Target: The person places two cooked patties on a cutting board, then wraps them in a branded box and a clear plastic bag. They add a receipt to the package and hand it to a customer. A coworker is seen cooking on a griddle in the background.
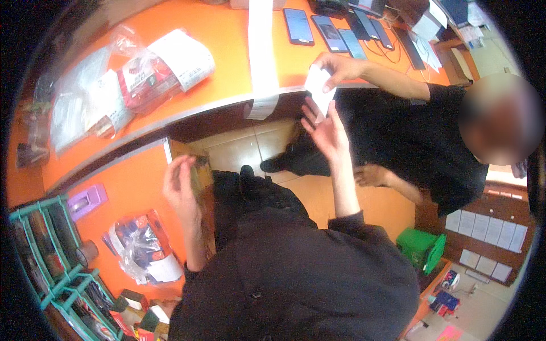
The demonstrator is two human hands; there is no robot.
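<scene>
My right hand reaches forward with its palm up and its fingers at the lower end of a white slip of paper. Another person's hand grips the upper part of that slip. Whether my fingers grip it too is unclear. My left hand is raised over the edge of the orange desk, fingers bent and fingertips close together; nothing plain shows between them. A long white paper strip hangs over the counter's front edge. Left of it lie clear plastic packs, one a red package wrapped with printed paper.
Several phones lie on the orange counter. The desk at left bears a purple holder, wrapped packs and teal racks. A person in black stands at right. Beyond my right side is a green bin.
</scene>
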